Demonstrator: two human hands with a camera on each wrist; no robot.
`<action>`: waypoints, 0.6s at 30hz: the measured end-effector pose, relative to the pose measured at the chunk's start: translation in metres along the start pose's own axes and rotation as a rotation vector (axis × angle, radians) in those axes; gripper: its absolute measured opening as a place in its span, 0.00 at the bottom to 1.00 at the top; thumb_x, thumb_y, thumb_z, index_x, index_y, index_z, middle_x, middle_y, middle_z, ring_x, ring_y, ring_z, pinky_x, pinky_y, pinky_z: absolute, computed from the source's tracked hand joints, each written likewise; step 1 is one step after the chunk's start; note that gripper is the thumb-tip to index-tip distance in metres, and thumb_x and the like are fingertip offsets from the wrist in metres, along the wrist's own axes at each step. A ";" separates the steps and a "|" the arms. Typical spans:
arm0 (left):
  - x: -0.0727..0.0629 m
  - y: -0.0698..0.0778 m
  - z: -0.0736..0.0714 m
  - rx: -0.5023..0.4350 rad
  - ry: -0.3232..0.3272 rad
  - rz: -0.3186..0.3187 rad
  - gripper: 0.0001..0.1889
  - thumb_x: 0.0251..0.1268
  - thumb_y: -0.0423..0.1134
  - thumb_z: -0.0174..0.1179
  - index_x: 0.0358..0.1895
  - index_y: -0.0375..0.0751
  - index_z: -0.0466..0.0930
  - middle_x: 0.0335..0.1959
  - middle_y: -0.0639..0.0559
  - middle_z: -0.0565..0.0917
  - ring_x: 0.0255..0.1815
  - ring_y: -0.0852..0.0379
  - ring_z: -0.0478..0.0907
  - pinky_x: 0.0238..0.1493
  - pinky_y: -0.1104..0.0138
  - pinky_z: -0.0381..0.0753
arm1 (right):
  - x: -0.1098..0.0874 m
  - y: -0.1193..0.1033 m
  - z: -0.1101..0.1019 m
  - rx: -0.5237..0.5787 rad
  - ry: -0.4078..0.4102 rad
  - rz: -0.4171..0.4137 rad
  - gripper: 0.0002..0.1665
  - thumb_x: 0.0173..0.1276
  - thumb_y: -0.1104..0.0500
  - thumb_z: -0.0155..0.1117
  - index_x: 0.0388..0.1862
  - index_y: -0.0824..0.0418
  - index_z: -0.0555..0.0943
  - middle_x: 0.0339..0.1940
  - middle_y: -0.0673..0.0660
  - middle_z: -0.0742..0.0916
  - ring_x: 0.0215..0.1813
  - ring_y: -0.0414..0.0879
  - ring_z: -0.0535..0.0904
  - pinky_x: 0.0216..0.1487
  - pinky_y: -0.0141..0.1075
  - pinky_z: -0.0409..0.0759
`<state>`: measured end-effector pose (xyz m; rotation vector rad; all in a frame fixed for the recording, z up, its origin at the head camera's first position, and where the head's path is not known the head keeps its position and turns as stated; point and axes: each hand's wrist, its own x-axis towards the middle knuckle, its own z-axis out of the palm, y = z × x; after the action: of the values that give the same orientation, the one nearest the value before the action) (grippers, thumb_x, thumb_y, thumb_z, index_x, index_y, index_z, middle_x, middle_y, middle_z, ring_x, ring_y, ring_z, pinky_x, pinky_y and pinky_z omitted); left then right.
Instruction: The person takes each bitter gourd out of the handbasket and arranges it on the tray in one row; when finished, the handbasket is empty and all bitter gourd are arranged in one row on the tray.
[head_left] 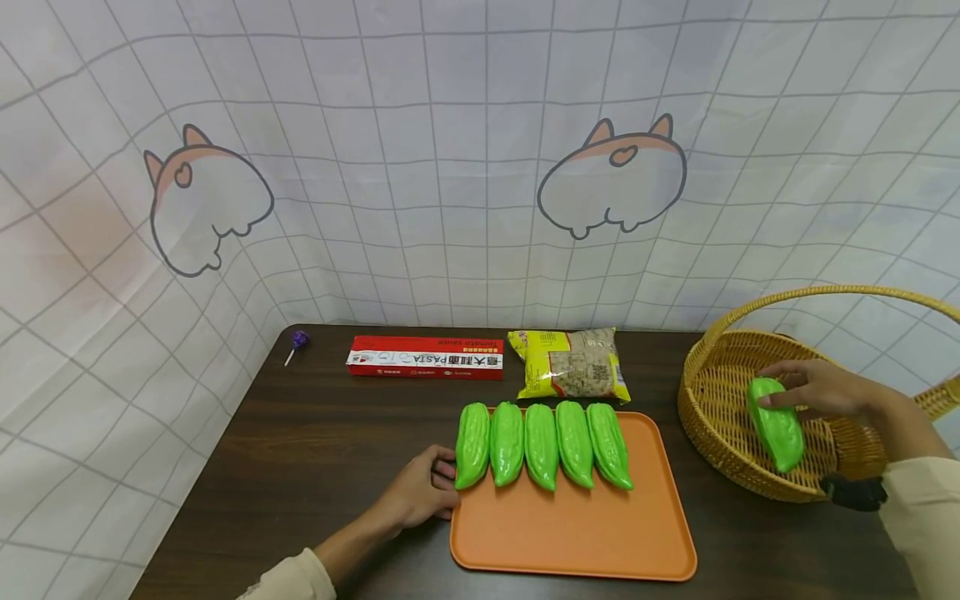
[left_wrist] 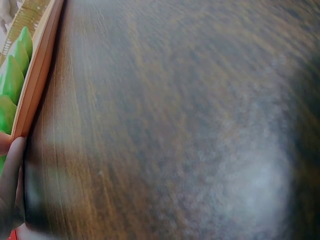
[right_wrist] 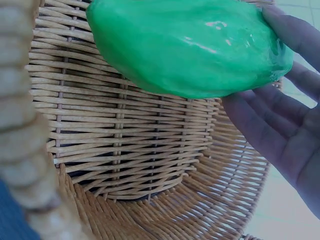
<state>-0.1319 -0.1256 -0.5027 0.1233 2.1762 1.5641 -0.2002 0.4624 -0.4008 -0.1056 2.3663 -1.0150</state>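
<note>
My right hand (head_left: 828, 389) grips a glossy green bitter melon (head_left: 776, 425) by one end, thumb on one side and fingers on the other. The melon overlaps the inside of the wicker basket (head_left: 712, 417) in the head view; the right wrist view shows the woven wall behind it. My left hand (head_left: 423, 487) pinches the left rim of the orange tray (head_left: 570, 533), its thumb over the edge in the left wrist view. Several more bitter melons (head_left: 541, 446) lie side by side in a row along the tray's far edge, tips toward me.
Behind the tray lie a yellow bag of dry food (head_left: 573, 364) and a red pasta box (head_left: 427, 358). A purple lollipop (head_left: 298, 340) rests near the far left corner. The basket's tall handle (head_left: 817, 290) arches over its opening. A white gridded cloth (head_left: 480, 208) hangs behind the dark table (head_left: 300, 467).
</note>
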 end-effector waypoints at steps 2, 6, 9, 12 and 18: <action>0.000 0.000 0.000 0.001 0.000 -0.001 0.35 0.48 0.26 0.68 0.64 0.28 0.67 0.48 0.40 0.75 0.41 0.54 0.80 0.32 0.61 0.90 | -0.001 -0.001 0.001 0.001 0.000 -0.005 0.46 0.74 0.53 0.62 0.75 0.79 0.52 0.60 0.75 0.77 0.48 0.50 0.84 0.53 0.51 0.87; 0.000 0.000 0.000 0.002 0.002 -0.002 0.35 0.48 0.26 0.68 0.64 0.28 0.67 0.48 0.40 0.75 0.41 0.54 0.80 0.32 0.61 0.90 | -0.004 -0.004 0.002 -0.007 0.008 -0.024 0.45 0.74 0.53 0.61 0.75 0.79 0.53 0.58 0.73 0.79 0.46 0.49 0.85 0.53 0.51 0.87; -0.001 0.000 0.000 0.002 0.004 -0.003 0.35 0.48 0.26 0.68 0.64 0.29 0.67 0.48 0.41 0.76 0.41 0.54 0.80 0.32 0.61 0.90 | -0.007 -0.005 0.003 -0.026 0.024 -0.037 0.43 0.74 0.53 0.61 0.74 0.78 0.54 0.58 0.73 0.79 0.46 0.49 0.85 0.53 0.52 0.87; -0.001 0.000 -0.001 0.003 0.004 -0.003 0.35 0.48 0.26 0.68 0.64 0.29 0.67 0.48 0.41 0.76 0.41 0.54 0.80 0.32 0.61 0.90 | -0.009 -0.006 0.004 -0.048 0.044 -0.045 0.42 0.75 0.53 0.59 0.74 0.77 0.55 0.58 0.74 0.78 0.47 0.48 0.84 0.53 0.53 0.87; -0.001 0.000 0.000 0.003 0.004 -0.001 0.35 0.48 0.26 0.68 0.64 0.29 0.67 0.48 0.41 0.76 0.41 0.54 0.80 0.32 0.61 0.90 | -0.013 -0.008 0.005 -0.065 0.081 -0.057 0.41 0.76 0.51 0.57 0.75 0.75 0.56 0.61 0.77 0.75 0.49 0.49 0.83 0.51 0.54 0.87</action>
<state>-0.1310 -0.1260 -0.5028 0.1195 2.1813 1.5618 -0.1878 0.4571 -0.3921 -0.1598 2.4831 -0.9861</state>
